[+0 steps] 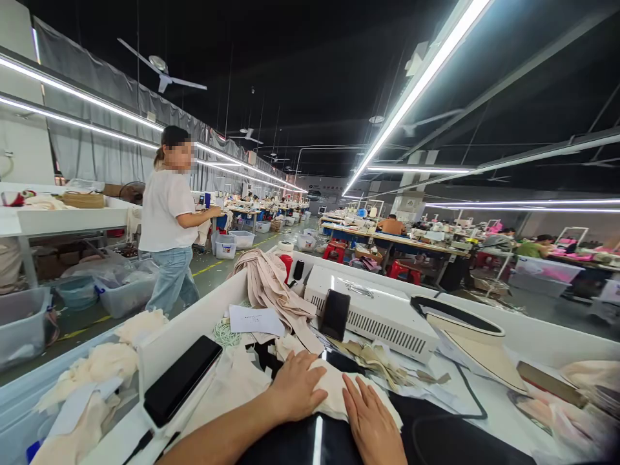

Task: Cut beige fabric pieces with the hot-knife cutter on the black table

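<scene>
A piece of cream fabric [334, 386] lies across a dark, shiny surface [290, 445] at the front of the worktable. Resting on the fabric's left part is my left hand [298, 386], its fingers apart. My right hand [371, 420] lies flat on the right part with its fingers stretched out. More cream cloth [232, 378] is spread to the left of my left hand. Beyond the hands, a black phone-like device [335, 314] leans against a white slotted box [378, 316].
A black phone [183, 380] lies on the table's left ledge. Pink-beige fabric [271, 284] drapes over the far rim near a white paper [256, 320]. Olive scraps [378, 361] lie ahead. A person [169, 219] stands in the aisle at left, beside plastic bins [126, 290].
</scene>
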Motion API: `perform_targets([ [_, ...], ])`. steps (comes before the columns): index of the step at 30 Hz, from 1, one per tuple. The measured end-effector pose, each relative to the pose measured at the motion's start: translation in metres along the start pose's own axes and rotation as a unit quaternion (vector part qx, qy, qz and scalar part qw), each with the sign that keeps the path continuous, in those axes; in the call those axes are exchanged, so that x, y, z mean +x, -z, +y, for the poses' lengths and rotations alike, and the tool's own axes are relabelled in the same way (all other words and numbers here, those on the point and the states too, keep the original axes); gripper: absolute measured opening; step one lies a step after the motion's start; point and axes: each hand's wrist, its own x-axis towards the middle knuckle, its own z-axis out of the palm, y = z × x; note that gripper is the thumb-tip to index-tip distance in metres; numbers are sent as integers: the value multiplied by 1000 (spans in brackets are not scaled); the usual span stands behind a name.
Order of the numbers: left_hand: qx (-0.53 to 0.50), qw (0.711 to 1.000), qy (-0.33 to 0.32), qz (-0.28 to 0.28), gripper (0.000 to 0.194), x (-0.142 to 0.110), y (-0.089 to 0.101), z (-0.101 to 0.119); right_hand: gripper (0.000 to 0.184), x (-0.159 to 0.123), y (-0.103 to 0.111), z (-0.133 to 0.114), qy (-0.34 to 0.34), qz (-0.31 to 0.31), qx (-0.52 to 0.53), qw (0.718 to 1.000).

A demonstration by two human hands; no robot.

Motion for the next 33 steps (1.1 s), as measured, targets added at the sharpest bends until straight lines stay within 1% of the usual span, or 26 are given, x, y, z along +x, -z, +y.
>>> perform_targets([
  [4,-13,1000,-4,21,53,2,-8,-1,62,0,3,5,3,-3,-14,1000],
  [7,-25,999,-8,32,53,3,-12,-2,62,1,8,9,14,-9,-19,1000],
  [13,-37,998,-9,40,52,4,-12,0,60,7,26,7,26,-17,-18,999],
  [16,-37,999,-8,38,52,4,-12,2,56,8,32,5,59,-40,-12,997],
  [18,-36,999,-7,37,52,3,-12,2,53,7,32,4,86,-62,-8,994],
  [19,-36,999,-6,37,53,3,-12,3,52,7,32,4,89,-67,-10,994],
  [23,-35,999,-2,39,52,1,-13,3,52,2,29,1,46,-42,-44,997],
  [25,-33,999,0,40,52,1,-12,3,53,0,28,-1,35,-34,-58,997],
  [29,-27,999,1,30,52,0,-10,2,51,-1,25,-5,39,-22,-65,997],
  [33,-12,1000,2,10,54,1,-4,-2,51,2,20,-13,47,8,-58,997],
])
